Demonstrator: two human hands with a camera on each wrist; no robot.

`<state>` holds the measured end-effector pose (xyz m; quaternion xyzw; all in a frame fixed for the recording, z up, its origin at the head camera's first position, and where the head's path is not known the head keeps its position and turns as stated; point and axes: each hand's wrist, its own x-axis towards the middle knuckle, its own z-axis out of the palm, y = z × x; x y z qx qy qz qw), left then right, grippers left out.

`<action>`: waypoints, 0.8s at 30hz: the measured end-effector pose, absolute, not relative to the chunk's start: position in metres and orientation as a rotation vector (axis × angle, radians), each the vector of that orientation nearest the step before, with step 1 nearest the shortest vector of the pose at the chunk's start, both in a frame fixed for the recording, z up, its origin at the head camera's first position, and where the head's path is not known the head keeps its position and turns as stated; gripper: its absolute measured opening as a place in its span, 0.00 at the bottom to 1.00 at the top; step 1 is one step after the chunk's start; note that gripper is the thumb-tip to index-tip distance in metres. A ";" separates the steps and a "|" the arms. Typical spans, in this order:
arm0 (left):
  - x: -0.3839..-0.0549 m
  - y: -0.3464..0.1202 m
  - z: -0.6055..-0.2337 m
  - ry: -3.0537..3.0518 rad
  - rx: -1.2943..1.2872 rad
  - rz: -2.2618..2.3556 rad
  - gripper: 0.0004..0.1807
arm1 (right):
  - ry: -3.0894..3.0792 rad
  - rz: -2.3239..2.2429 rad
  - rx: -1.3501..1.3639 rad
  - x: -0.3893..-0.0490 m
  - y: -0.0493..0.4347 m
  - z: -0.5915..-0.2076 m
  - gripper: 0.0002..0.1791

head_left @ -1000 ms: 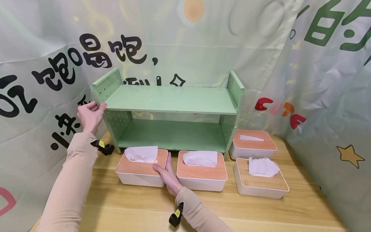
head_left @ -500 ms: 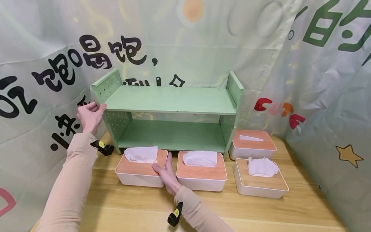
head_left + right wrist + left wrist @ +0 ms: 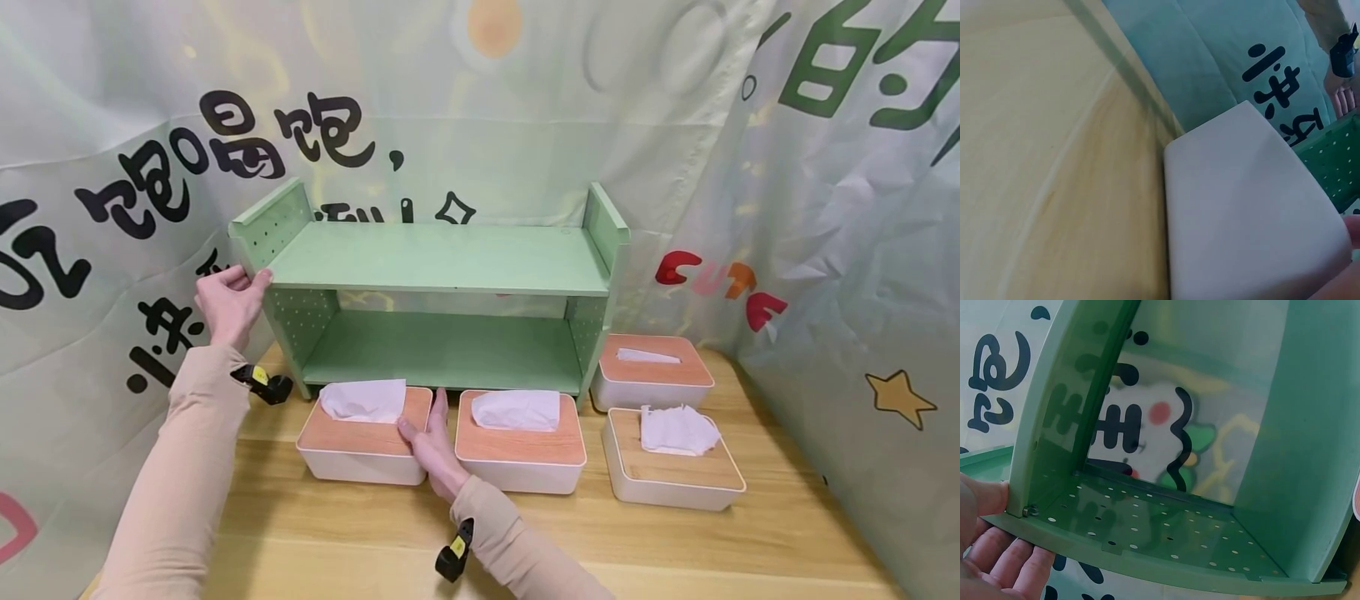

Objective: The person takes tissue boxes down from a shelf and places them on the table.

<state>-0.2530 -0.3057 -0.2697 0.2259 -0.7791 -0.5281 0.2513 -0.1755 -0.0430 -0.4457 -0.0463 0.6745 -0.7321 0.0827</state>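
Observation:
A pale green two-tier shelf stands at the back of the table. At its left side, my left hand grips the perforated side panel, with the thumb near the upper board's front corner and the fingers on the panel's outer side. My right hand lies between two tissue boxes in front of the shelf. Its thumb rests on the wood-look lid of the left tissue box, and its straight fingers lie along that box's right side. Just right of the hand sits the middle tissue box.
Two more tissue boxes, a rear one and a front one, stand right of the shelf. The wooden table runs toward me. A printed white curtain encloses the back and sides.
The view has shifted very slightly. Both hands keep their places on the shelf and the left tissue box, and the boxes show no clear movement.

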 end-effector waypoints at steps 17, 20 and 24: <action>-0.253 -0.305 -0.272 -2.114 0.628 -1.391 0.26 | 1.864 -2.279 -0.224 -0.173 -0.033 -0.417 0.49; -0.253 -0.305 -0.272 -2.110 0.627 -1.398 0.26 | 1.830 -2.295 -0.220 -0.173 -0.031 -0.412 0.49; -0.254 -0.305 -0.272 -2.111 0.622 -1.400 0.26 | 1.808 -2.307 -0.200 -0.172 -0.026 -0.406 0.48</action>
